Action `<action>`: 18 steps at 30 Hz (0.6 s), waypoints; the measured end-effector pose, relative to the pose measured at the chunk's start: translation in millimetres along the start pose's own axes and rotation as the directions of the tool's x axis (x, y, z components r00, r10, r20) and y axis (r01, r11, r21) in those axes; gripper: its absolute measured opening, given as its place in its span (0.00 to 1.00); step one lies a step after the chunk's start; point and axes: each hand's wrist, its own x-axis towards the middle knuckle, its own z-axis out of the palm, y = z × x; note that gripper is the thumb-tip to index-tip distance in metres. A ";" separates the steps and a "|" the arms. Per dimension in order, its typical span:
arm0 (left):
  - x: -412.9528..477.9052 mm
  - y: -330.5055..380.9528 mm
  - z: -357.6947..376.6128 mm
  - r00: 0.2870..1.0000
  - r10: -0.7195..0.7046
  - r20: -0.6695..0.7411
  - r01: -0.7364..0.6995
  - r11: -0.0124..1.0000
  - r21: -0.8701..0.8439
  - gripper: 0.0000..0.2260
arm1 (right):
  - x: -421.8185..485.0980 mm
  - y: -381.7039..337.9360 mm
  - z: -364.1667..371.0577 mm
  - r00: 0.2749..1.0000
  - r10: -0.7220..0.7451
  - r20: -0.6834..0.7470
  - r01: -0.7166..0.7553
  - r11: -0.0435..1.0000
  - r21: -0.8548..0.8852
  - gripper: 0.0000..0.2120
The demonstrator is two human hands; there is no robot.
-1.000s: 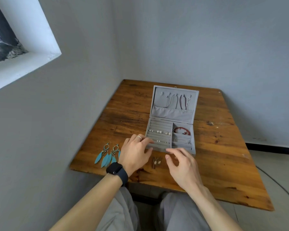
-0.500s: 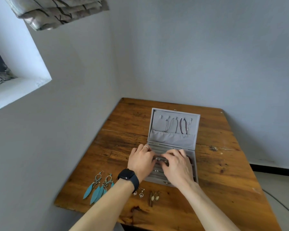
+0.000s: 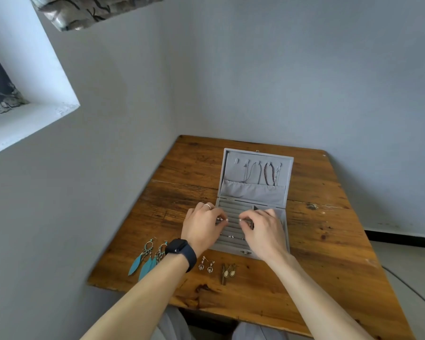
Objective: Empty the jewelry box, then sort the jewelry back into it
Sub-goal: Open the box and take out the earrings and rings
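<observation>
An open grey jewelry box [image 3: 256, 195] stands on the wooden table [image 3: 329, 253], lid upright with several necklaces [image 3: 268, 173] hanging inside it. Both hands are over the ring-roll tray. My left hand [image 3: 203, 228] pinches a small pearl earring [image 3: 221, 219] at its fingertips. My right hand [image 3: 263, 230] pinches another small piece [image 3: 246, 221] over the same row. More small studs [image 3: 231, 236] sit in a lower row. On the table in front lie teal feather earrings [image 3: 146, 258], heart earrings [image 3: 206, 265] and oval stone earrings [image 3: 229, 272].
The table sits in a corner, grey walls behind and to the left. A white window ledge [image 3: 30, 119] juts out at upper left, with a folded blind [image 3: 96, 11] above. My knees are under the table's near edge.
The view tilted up. Both hands went from the box's front edge onto the ring rolls, then drew slightly apart, each pinching a small earring.
</observation>
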 end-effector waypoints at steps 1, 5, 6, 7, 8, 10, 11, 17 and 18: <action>-4.8 -0.5 -3.7 1.000 -0.016 -0.007 0.016 1.000 -0.026 0.08 | -5.2 0.9 -4.2 1.000 0.007 -0.010 -0.007 0.999 0.031 0.07; -32.8 1.1 -16.5 0.997 -0.074 -0.038 0.068 0.987 -0.143 0.08 | -37.7 3.8 -19.1 0.997 0.057 -0.050 -0.045 0.978 0.204 0.07; -41.4 2.1 -18.6 0.996 -0.082 -0.041 0.074 0.983 -0.165 0.08 | -48.1 3.5 -22.2 0.996 0.074 -0.051 -0.060 0.971 0.231 0.08; -49.7 3.5 -20.2 0.996 -0.086 -0.041 0.077 0.980 -0.181 0.07 | -58.8 3.0 -24.7 0.995 0.089 -0.053 -0.073 0.965 0.251 0.08; -58.1 5.0 -21.1 0.995 -0.087 -0.037 0.079 0.978 -0.191 0.07 | -69.8 2.6 -26.8 0.993 0.105 -0.057 -0.086 0.959 0.270 0.09; -74.1 9.4 -20.9 0.995 -0.090 -0.040 0.079 0.974 -0.210 0.07 | -90.9 1.6 -29.4 0.988 0.140 -0.063 -0.113 0.942 0.315 0.09; -81.8 12.3 -19.6 0.995 -0.090 -0.047 0.077 0.971 -0.226 0.07 | -101.1 1.6 -29.3 0.986 0.158 -0.058 -0.130 0.934 0.332 0.09; -114.2 39.6 1.2 0.998 -0.039 -0.046 0.030 0.981 -0.190 0.10 | -145.0 8.0 -19.9 0.967 0.256 0.008 -0.246 0.920 0.306 0.06; -116.8 44.5 5.6 0.998 -0.038 -0.044 0.030 0.984 -0.173 0.11 | -148.3 9.9 -18.5 0.966 0.259 -0.001 -0.249 0.926 0.283 0.06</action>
